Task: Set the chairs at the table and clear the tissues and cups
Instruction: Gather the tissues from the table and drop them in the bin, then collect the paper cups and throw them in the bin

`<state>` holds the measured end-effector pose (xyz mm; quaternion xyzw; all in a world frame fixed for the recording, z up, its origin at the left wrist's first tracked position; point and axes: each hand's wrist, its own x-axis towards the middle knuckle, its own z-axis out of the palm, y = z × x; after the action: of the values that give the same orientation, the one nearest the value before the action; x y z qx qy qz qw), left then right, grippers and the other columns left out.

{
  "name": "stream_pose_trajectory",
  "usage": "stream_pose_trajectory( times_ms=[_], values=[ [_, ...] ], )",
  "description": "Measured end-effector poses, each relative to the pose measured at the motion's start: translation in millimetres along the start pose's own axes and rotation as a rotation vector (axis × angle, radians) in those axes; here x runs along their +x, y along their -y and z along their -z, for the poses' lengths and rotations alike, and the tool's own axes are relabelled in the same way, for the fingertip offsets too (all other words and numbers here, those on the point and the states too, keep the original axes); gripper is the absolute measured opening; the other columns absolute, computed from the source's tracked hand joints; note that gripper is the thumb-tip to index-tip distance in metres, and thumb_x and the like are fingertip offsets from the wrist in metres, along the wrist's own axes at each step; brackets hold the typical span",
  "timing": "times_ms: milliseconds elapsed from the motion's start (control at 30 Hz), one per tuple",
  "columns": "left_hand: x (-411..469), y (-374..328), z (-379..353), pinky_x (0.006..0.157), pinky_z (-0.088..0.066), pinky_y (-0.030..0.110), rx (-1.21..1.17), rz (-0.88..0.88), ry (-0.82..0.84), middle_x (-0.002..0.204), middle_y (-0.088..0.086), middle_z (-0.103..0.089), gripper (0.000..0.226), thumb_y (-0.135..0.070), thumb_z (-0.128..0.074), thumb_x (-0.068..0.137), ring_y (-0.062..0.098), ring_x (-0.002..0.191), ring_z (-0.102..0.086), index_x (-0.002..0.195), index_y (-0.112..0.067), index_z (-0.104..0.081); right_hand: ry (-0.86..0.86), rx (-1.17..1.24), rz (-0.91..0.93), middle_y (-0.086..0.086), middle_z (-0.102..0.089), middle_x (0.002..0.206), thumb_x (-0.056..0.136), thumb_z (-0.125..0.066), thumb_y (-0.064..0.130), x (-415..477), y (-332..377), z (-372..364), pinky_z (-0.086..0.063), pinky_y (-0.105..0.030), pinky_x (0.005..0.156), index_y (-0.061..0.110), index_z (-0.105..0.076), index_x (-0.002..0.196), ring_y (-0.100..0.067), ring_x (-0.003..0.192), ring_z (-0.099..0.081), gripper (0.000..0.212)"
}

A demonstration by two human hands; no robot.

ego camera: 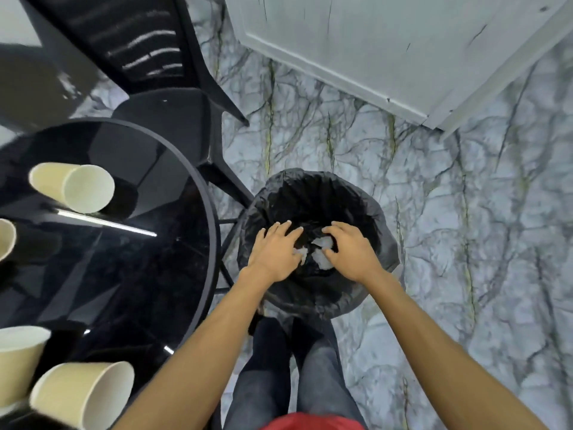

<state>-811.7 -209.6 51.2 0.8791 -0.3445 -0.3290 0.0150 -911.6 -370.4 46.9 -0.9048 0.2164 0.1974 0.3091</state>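
A bin lined with a black bag [366,212] stands on the floor just right of the round black glass table [124,259]. Crumpled white tissues [322,252] lie inside it. My left hand [276,252] and my right hand [350,249] hover palm down over the bin's mouth, fingers spread, with nothing in them. Several cream paper cups rest on the table: one on its side [74,187], another tipped at the near edge [83,395], one at the near left edge [18,361]. A black plastic chair [173,119] stands behind the table.
A pale door or panel [387,51] leans at the upper right over the marble-patterned floor [480,243]. My legs [294,367] stand right against the bin. Another cup [4,237] shows at the far left edge.
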Motion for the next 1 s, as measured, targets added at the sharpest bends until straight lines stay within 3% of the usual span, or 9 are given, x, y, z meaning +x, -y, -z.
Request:
stream_pose_trajectory(
  times_ms=[200,434,634,801,1001],
  values=[
    [-48.9,9.0,66.8,0.117,-0.023,0.042,-0.006,0.033,-0.255,0.156,0.0,-0.033,0.058,-0.043,-0.047,0.097,0.021,0.145,-0.028,0.15,-0.028,-0.03,-0.109,-0.064,0.203,-0.002,-0.039,0.153,0.093,-0.058,0.035,-13.1,66.8,54.1,-0.034,-0.041,0.111,0.023,-0.049,0.138,-0.021,0.142,-0.03,0.048],
    [-127.2,58.7,100.5,0.113,-0.031,0.041,-0.058,0.224,-0.495,0.149,-0.002,-0.044,0.055,-0.044,-0.05,0.093,0.019,0.139,-0.038,0.145,-0.028,-0.04,-0.084,-0.16,0.459,-0.002,-0.047,0.145,0.093,-0.057,0.037,-15.7,153.6,71.2,-0.04,-0.043,0.107,0.022,-0.052,0.135,-0.024,0.135,-0.039,0.045],
    [-199.1,104.6,83.2,0.115,-0.029,0.041,-0.167,0.475,-0.62,0.153,-0.003,-0.039,0.055,-0.043,-0.05,0.095,0.019,0.141,-0.035,0.147,-0.03,-0.037,0.023,-0.165,0.672,-0.003,-0.049,0.144,0.092,-0.061,0.032,-17.7,223.1,43.4,-0.037,-0.037,0.109,0.019,-0.054,0.133,-0.023,0.134,-0.042,0.044],
    [-256.8,132.2,50.3,0.114,-0.03,0.042,-0.261,0.677,-0.681,0.152,-0.002,-0.041,0.054,-0.042,-0.052,0.094,0.019,0.14,-0.037,0.146,-0.029,-0.04,0.144,-0.245,0.809,-0.001,-0.043,0.149,0.092,-0.059,0.034,-30.2,274.4,1.8,-0.039,-0.048,0.107,0.022,-0.051,0.135,-0.022,0.137,-0.038,0.045],
    [-318.0,150.4,13.2,0.106,-0.039,0.041,-0.349,0.879,-0.761,0.143,-0.001,-0.051,0.05,-0.036,-0.056,0.093,0.021,0.129,-0.05,0.141,-0.025,-0.048,0.269,-0.319,0.961,0.001,-0.041,0.15,0.093,-0.057,0.036,-54.1,324.3,-47.4,-0.04,-0.043,0.105,0.023,-0.05,0.137,-0.022,0.137,-0.038,0.046]
  ],
)
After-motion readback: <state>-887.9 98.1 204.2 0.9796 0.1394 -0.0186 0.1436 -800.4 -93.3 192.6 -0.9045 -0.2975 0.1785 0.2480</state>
